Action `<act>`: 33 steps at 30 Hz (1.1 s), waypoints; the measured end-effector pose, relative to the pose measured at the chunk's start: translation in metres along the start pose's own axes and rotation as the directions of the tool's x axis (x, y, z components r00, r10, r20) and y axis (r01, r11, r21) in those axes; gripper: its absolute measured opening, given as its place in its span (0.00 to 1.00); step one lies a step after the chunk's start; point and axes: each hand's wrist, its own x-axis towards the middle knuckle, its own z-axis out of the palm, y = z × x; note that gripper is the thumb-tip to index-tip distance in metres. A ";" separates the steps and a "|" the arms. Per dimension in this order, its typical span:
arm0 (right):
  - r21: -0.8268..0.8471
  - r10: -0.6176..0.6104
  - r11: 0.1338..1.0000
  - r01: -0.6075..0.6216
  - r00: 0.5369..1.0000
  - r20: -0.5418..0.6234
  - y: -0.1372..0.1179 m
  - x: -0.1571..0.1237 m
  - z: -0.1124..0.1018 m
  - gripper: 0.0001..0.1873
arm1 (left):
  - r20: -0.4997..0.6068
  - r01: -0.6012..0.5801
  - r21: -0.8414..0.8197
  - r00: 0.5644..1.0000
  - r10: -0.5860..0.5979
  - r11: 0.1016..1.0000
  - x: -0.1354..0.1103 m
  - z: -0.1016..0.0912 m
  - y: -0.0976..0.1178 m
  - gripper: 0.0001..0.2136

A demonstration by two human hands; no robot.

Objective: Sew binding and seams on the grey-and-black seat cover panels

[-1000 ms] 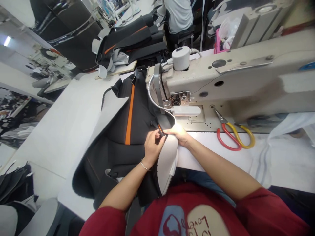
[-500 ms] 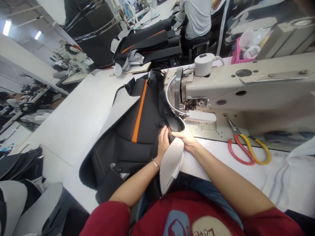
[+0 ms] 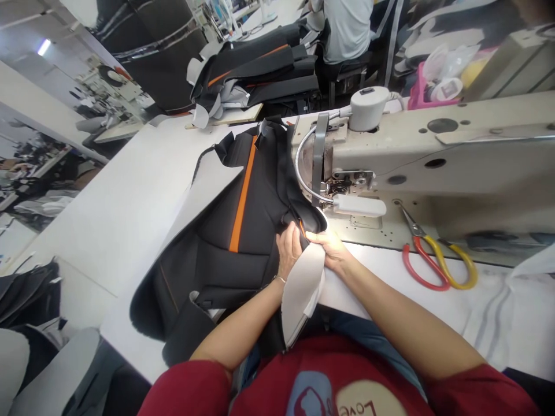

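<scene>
A black fabric cover with an orange stripe [image 3: 236, 222] lies on the white table [image 3: 125, 214], its edge fed toward the head of the beige sewing machine [image 3: 416, 156]. My left hand [image 3: 289, 251] presses down on the black fabric near the needle, fingers closed against it. My right hand [image 3: 330, 245] pinches the folded edge where the black fabric meets a grey foam-backed layer [image 3: 301, 286]. The two hands almost touch. The machine's lamp [image 3: 358, 205] lights the spot just beyond my fingers.
Red and yellow scissors [image 3: 437, 260] lie on the machine bed to the right. White cloth [image 3: 507, 306] lies at the right. More black and orange covers [image 3: 255, 69] are stacked on the far table, beside a seated person in a light shirt [image 3: 347, 29]. Dark fabric [image 3: 26, 294] sits lower left.
My left hand has slid forward from a pinch at the edge and now lies pressed on the black fabric. The view has shifted slightly left; my right hand holds its place.
</scene>
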 end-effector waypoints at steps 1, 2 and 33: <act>0.008 -0.010 1.000 0.010 1.000 0.010 0.001 0.000 -0.001 0.23 | -0.002 -0.008 0.003 1.000 0.008 1.000 0.000 0.000 0.000 0.21; 0.012 -0.017 1.000 0.017 1.000 0.012 0.001 0.000 -0.001 0.23 | -0.007 -0.017 0.005 1.000 0.017 1.000 0.000 -0.001 0.000 0.21; 0.065 0.047 0.997 -0.048 0.999 0.020 -0.002 -0.002 -0.001 0.16 | 0.120 -0.029 -0.013 0.992 0.031 0.999 -0.002 -0.005 -0.005 0.17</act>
